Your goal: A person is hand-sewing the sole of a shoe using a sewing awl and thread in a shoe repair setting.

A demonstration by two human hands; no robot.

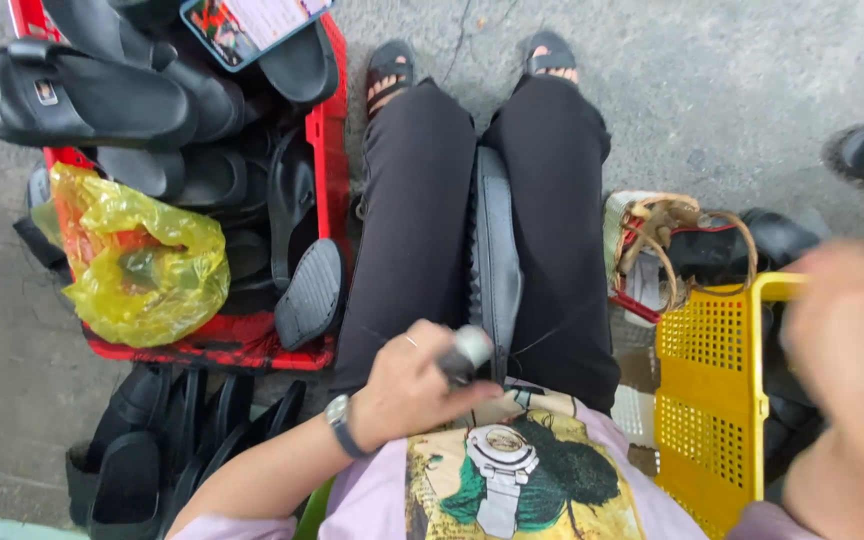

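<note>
Person seated, view straight down on lap, black trousers, sandalled feet on grey concrete. Left hand (407, 385), watch on wrist, ring on a finger, fingers curled tight round a small tool with a pale rounded top (469, 348), held just over the lap at the near end of a black sandal sole (494, 255). That sole is wedged upright on edge between the thighs, running lengthwise away from the body, stitched edge showing on its left side. Right hand (852, 350) raised at the right edge, close to the lens and badly blurred; cannot tell if it holds anything or whether fingers are apart or together, possibly pulling thread but not visible. Under it a yellow plastic basket (707, 395) with dark footwear inside. Between basket and right leg, a woven bag with cane handles (667, 235). On the left, a red crate (327, 140) piled with black sandals, a crumpled yellow plastic bag (137, 260) on top of them. More black sandals stacked on the floor below the crate (167, 440).
</note>
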